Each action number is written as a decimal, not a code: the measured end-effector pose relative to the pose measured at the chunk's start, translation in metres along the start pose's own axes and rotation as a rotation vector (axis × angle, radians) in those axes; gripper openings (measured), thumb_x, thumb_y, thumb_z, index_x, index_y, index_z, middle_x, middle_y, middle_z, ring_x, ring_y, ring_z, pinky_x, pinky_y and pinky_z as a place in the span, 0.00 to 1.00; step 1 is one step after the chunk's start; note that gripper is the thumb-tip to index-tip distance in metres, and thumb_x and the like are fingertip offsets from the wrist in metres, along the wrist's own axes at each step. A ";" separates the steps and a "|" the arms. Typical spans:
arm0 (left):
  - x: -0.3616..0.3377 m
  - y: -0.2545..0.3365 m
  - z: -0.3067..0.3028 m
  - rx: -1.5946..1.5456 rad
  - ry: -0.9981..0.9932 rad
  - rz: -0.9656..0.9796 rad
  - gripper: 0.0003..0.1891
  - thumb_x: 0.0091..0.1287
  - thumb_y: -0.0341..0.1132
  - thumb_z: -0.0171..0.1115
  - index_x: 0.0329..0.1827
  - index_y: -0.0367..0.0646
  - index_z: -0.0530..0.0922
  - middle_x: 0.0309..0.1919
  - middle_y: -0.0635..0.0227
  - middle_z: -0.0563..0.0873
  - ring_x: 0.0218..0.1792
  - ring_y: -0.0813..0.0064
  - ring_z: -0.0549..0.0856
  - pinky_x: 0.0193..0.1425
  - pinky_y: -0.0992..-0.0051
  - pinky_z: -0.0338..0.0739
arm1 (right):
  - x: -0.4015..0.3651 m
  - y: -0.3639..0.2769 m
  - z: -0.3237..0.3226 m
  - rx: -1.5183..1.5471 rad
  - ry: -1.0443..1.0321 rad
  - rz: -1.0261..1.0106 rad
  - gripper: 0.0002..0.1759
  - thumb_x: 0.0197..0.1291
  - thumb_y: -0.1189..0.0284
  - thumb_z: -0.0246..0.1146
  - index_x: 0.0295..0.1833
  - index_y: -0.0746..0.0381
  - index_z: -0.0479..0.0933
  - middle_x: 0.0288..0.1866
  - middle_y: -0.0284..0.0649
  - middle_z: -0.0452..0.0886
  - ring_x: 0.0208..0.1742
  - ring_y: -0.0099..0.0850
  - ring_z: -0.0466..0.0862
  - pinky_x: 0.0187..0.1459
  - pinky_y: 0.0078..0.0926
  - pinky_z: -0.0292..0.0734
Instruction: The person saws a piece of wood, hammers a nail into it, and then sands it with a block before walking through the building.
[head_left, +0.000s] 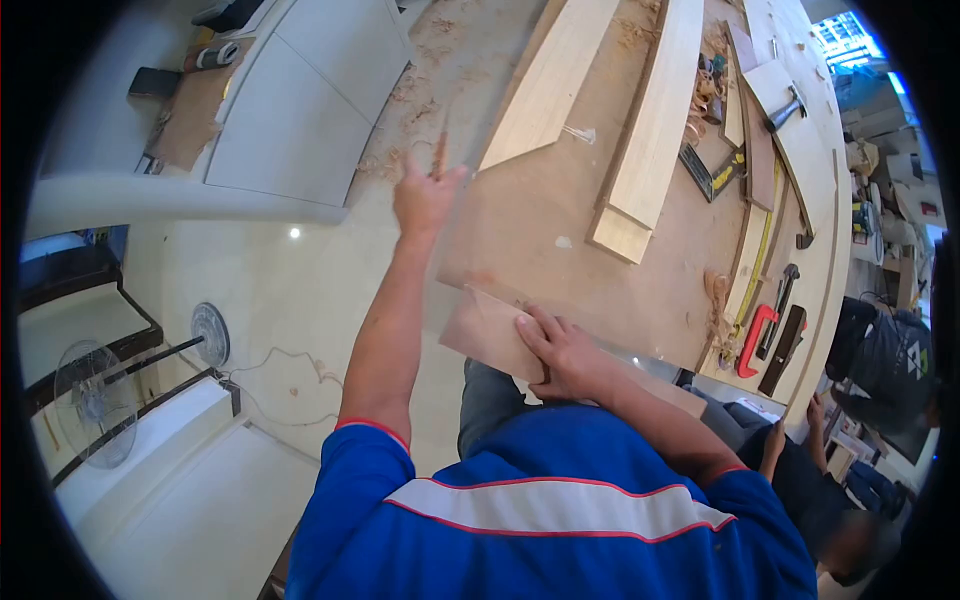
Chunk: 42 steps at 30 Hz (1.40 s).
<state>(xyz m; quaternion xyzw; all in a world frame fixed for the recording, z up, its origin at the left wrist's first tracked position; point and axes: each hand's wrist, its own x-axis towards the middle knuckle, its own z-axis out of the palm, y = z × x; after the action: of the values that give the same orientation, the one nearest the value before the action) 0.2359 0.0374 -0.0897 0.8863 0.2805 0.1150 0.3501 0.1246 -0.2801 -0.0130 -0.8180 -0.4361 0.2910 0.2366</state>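
Note:
My right hand [570, 360] is closed on a flat, light brown wooden board [492, 332], thumb on its face and fingers over its top edge. The board lies slantwise between my waist and the near end of the workbench [560, 275]. Out past the bench's left corner, my left hand [425, 200] is raised over the floor and smeared by motion. A thin, pointed brown streak rises from among its fingers; whether that is a held thing or a finger I cannot make out.
Long pale planks [655, 130] lie on the bench. To their right are a try square [712, 175], a hammer [787, 108], a red clamp [757, 340] and wood shavings [717, 290]. A white cabinet [290, 110] and a fan [95, 400] stand left. A seated person [810, 470] is at right.

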 end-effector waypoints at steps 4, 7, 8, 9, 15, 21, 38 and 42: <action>-0.051 -0.021 -0.058 -0.578 -0.013 -0.381 0.21 0.68 0.39 0.77 0.56 0.34 0.82 0.21 0.71 0.80 0.16 0.80 0.76 0.20 0.75 0.71 | 0.021 -0.004 0.016 -0.056 0.026 -0.086 0.61 0.42 0.63 0.80 0.84 0.61 0.61 0.82 0.63 0.61 0.71 0.63 0.74 0.67 0.57 0.76; -0.093 -0.047 -0.085 -0.686 0.072 -0.499 0.14 0.71 0.36 0.74 0.51 0.36 0.83 0.20 0.75 0.77 0.16 0.86 0.74 0.17 0.78 0.67 | 0.048 -0.012 0.023 -0.062 0.040 -0.104 0.61 0.43 0.63 0.79 0.85 0.61 0.59 0.82 0.64 0.60 0.72 0.63 0.74 0.65 0.58 0.77; -0.104 -0.058 -0.090 -0.692 0.108 -0.538 0.11 0.72 0.35 0.73 0.48 0.38 0.83 0.19 0.76 0.76 0.16 0.86 0.73 0.17 0.79 0.66 | 0.055 -0.017 0.026 -0.059 0.050 -0.106 0.61 0.43 0.62 0.79 0.85 0.60 0.59 0.82 0.64 0.60 0.72 0.63 0.74 0.64 0.58 0.77; -0.114 -0.066 -0.097 -0.659 0.144 -0.558 0.10 0.72 0.35 0.73 0.46 0.38 0.82 0.19 0.76 0.76 0.16 0.86 0.73 0.17 0.79 0.66 | 0.061 -0.025 0.031 -0.089 0.032 -0.113 0.61 0.44 0.63 0.78 0.85 0.60 0.58 0.82 0.64 0.60 0.72 0.63 0.74 0.64 0.58 0.77; -0.149 -0.083 -0.130 -0.653 0.282 -0.674 0.09 0.73 0.35 0.73 0.41 0.40 0.82 0.20 0.77 0.76 0.16 0.86 0.72 0.19 0.80 0.66 | 0.088 -0.053 0.044 -0.199 -0.077 -0.111 0.60 0.46 0.63 0.77 0.85 0.61 0.56 0.80 0.64 0.59 0.76 0.64 0.69 0.69 0.59 0.75; -0.141 -0.116 -0.110 -0.802 0.320 -0.584 0.11 0.74 0.34 0.71 0.51 0.35 0.85 0.26 0.78 0.78 0.24 0.86 0.73 0.28 0.79 0.68 | 0.120 -0.054 0.050 -0.271 0.043 -0.070 0.61 0.46 0.63 0.76 0.86 0.64 0.57 0.76 0.66 0.65 0.73 0.62 0.71 0.66 0.50 0.76; -0.121 -0.139 -0.088 -0.650 0.251 -0.594 0.10 0.73 0.30 0.70 0.50 0.31 0.85 0.34 0.69 0.87 0.34 0.79 0.82 0.41 0.73 0.79 | 0.138 -0.044 0.060 -0.317 0.235 -0.100 0.55 0.43 0.68 0.75 0.81 0.64 0.65 0.81 0.69 0.60 0.79 0.65 0.65 0.75 0.59 0.65; -0.126 -0.127 -0.111 -0.547 0.225 -0.558 0.10 0.73 0.30 0.69 0.51 0.32 0.86 0.35 0.69 0.87 0.35 0.80 0.81 0.42 0.74 0.79 | 0.131 -0.059 0.068 -0.158 0.166 -0.065 0.55 0.42 0.67 0.76 0.81 0.62 0.66 0.80 0.69 0.61 0.80 0.66 0.65 0.77 0.65 0.60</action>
<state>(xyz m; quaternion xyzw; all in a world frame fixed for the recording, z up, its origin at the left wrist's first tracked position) 0.0355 0.1019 -0.0965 0.6323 0.5058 0.1822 0.5579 0.1037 -0.1293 -0.0591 -0.8406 -0.4630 0.1794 0.2162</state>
